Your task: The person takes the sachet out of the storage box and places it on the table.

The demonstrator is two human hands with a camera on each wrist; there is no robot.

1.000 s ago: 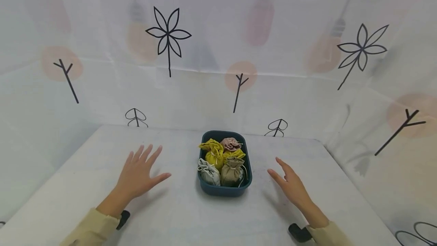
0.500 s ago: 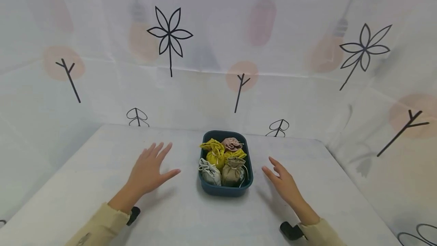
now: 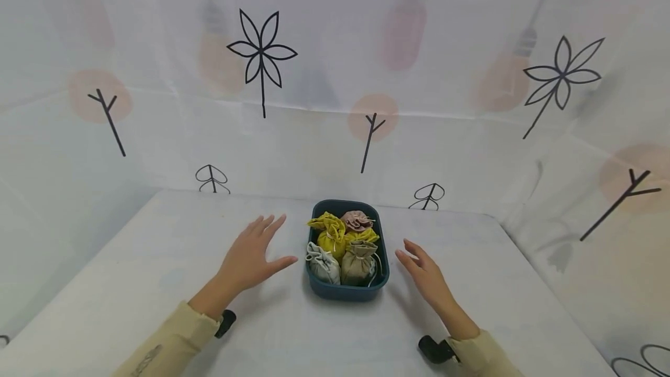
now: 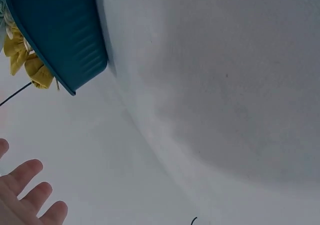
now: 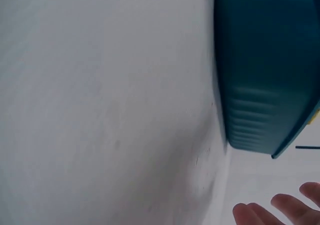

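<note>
A dark teal rectangular bin stands on the white table, holding several small drawstring pouches. In it are a yellow pouch at the back left, a pinkish pouch at the back right, a pale grey pouch at the front left and an olive pouch at the front right. More yellow cloth shows between them. My left hand hovers left of the bin, fingers spread, thumb pointing at its side. On the other side my right hand is close to the bin wall, fingers slightly bent. Both hands hold nothing.
The white table meets a pale curtain printed with flowers and twigs along its back and right. Dark wrist cameras sit under both sleeves. The bin's ribbed side fills the upper right of the right wrist view.
Both hands have moved inward toward the bin, the left one to the right and the right one to the left. The bin and pouches have stayed in place.
</note>
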